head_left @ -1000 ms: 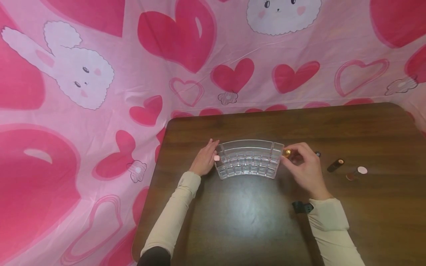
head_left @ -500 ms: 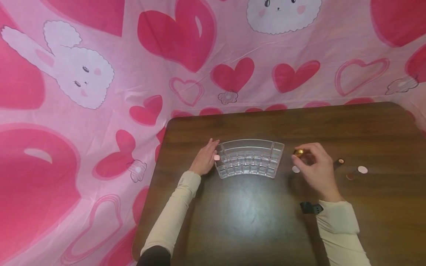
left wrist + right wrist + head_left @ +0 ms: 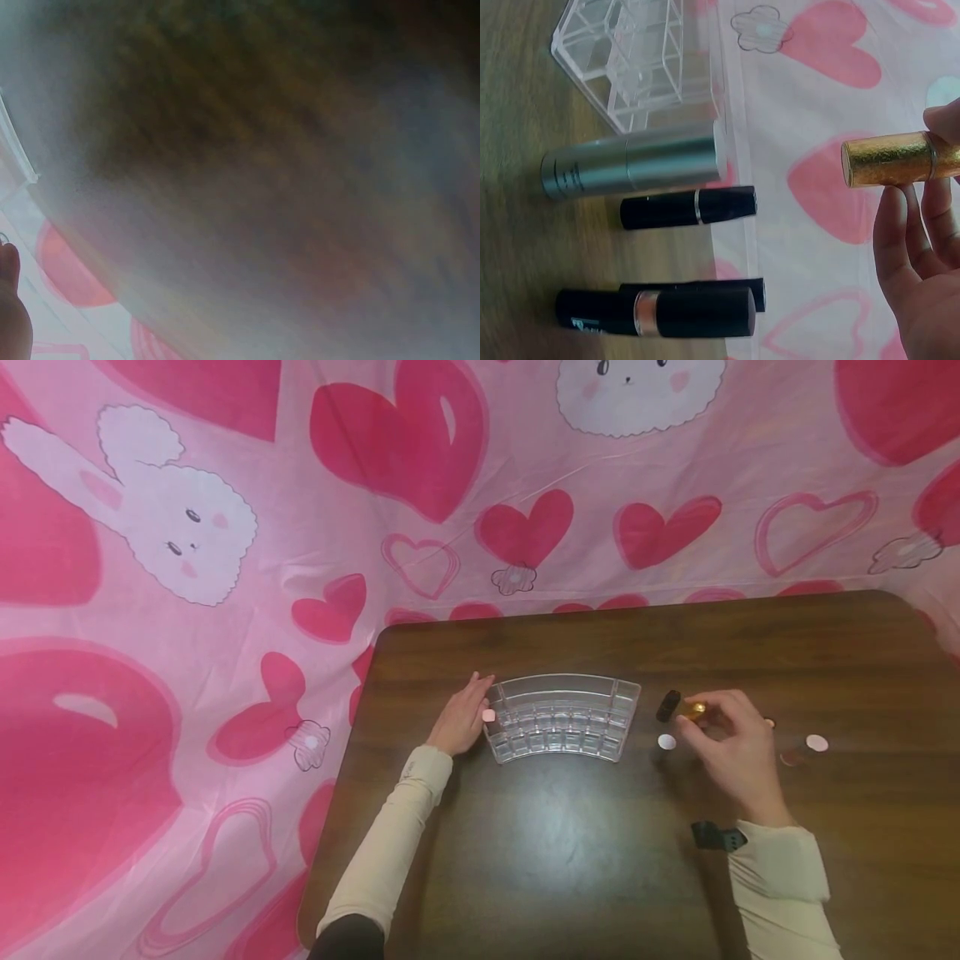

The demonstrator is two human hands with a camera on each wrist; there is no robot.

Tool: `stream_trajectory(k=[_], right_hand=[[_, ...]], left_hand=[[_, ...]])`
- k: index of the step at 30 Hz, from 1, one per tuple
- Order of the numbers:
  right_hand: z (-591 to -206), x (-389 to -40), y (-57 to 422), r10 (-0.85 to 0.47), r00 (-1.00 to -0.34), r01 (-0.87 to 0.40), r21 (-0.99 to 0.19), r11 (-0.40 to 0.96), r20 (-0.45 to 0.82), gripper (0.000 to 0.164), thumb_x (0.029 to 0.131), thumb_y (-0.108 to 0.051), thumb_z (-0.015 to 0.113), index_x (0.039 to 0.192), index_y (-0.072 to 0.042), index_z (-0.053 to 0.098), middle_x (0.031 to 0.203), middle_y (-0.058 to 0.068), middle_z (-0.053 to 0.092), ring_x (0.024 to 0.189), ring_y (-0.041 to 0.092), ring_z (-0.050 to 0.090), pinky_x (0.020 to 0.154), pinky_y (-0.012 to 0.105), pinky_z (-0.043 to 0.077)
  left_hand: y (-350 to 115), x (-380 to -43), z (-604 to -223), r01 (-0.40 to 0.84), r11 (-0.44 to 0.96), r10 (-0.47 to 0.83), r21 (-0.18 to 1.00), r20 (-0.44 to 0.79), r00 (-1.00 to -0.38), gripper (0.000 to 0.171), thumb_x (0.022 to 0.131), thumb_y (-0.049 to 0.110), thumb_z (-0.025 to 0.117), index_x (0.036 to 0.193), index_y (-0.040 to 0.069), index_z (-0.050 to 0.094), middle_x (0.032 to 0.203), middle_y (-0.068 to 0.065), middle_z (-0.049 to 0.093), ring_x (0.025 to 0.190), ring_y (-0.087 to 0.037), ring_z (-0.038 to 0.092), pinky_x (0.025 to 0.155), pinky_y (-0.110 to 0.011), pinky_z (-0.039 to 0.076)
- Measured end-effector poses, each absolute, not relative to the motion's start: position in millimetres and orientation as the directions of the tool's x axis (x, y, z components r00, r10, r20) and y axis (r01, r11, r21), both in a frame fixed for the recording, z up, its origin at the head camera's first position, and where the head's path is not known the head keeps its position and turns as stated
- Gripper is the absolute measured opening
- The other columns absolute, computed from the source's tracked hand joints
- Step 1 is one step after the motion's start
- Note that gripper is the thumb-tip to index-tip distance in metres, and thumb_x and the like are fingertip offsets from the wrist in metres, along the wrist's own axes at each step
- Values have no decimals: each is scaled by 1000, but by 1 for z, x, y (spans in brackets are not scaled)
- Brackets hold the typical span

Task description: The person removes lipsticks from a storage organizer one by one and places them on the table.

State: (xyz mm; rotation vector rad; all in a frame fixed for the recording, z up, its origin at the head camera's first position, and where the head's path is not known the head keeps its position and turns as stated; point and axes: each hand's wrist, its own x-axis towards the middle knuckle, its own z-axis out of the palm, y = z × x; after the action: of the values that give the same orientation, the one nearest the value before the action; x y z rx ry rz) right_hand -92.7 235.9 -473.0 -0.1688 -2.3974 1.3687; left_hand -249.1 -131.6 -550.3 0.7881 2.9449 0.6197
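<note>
My right hand (image 3: pixel 738 756) pinches a gold lipstick tube (image 3: pixel 885 160) between thumb and fingertips, held up off the tabletop to the right of the clear organizer (image 3: pixel 558 745). The tube has a textured surface and a thin ring around it. My left hand (image 3: pixel 457 720) rests at the organizer's left side, fingers stretched along its back corner. Beside that hand, a pale pink cap top (image 3: pixel 489 716) shows at the organizer's left edge. Curved and see-through, the organizer has rows of small compartments. A blur fills most of the left wrist view.
Between organizer and right hand stand a silver tube (image 3: pixel 634 165) and a black lipstick tube (image 3: pixel 668 706). Further right are a black tube with a peach band (image 3: pixel 646 313) and a pink-topped one (image 3: pixel 817 743). A heart-patterned cloth (image 3: pixel 667 531) hangs behind the dark wooden table (image 3: pixel 562 868).
My right hand has drawn away from the organizer's right edge, moving right with the gold lipstick tube. The black lipstick tube and a pale round top came into sight. My left hand stays put.
</note>
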Motion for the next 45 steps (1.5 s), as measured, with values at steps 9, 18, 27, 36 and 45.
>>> stream_trajectory(k=[9, 18, 27, 36, 45], right_hand=[[-478, -87, 247, 325, -909, -57, -850, 523, 261, 27, 84, -9, 73, 110, -4, 66, 100, -22, 50, 92, -8, 51, 78, -3, 41], [-478, -81, 258, 430, -863, -18, -868, 497, 265, 29, 81, 1, 73, 109, 0, 67, 96, -22, 51, 85, -5, 54, 76, -1, 44], [-480, -74, 266, 478, -854, 45, -888, 458, 204, 32, 84, -2, 70, 115, 0, 66, 98, -19, 51, 86, -3, 55, 74, -2, 43], [-483, -69, 271, 470, -864, 73, -881, 468, 179, 32, 88, -9, 68, 119, -1, 63, 101, -21, 50, 92, -6, 52, 76, -3, 42], [-491, -63, 281, 477, -864, 119, -854, 506, 163, 32, 90, -14, 66, 119, -1, 63, 100, -24, 48, 92, -9, 49, 77, -5, 38]], left_hand=[[-132, -249, -550, 475, 790, 489, 387, 69, -870, 51, 103, 28, 39, 152, 17, 30, 157, -5, 34, 151, -17, 17, 119, -43, 27], [-132, -249, -550, 471, 794, 485, 385, 68, -872, 51, 103, 29, 39, 152, 17, 30, 157, -5, 34, 150, -17, 17, 119, -43, 27], [-132, -249, -550, 486, 799, 494, 354, 74, -866, 51, 103, 27, 37, 152, 15, 31, 157, -5, 35, 150, -18, 18, 119, -42, 27], [-132, -250, -551, 501, 795, 506, 341, 84, -859, 50, 103, 26, 35, 151, 13, 31, 156, -5, 36, 150, -18, 19, 119, -41, 28], [-133, -251, -552, 507, 790, 508, 345, 95, -856, 50, 103, 25, 35, 151, 13, 32, 155, -6, 37, 150, -19, 20, 118, -42, 29]])
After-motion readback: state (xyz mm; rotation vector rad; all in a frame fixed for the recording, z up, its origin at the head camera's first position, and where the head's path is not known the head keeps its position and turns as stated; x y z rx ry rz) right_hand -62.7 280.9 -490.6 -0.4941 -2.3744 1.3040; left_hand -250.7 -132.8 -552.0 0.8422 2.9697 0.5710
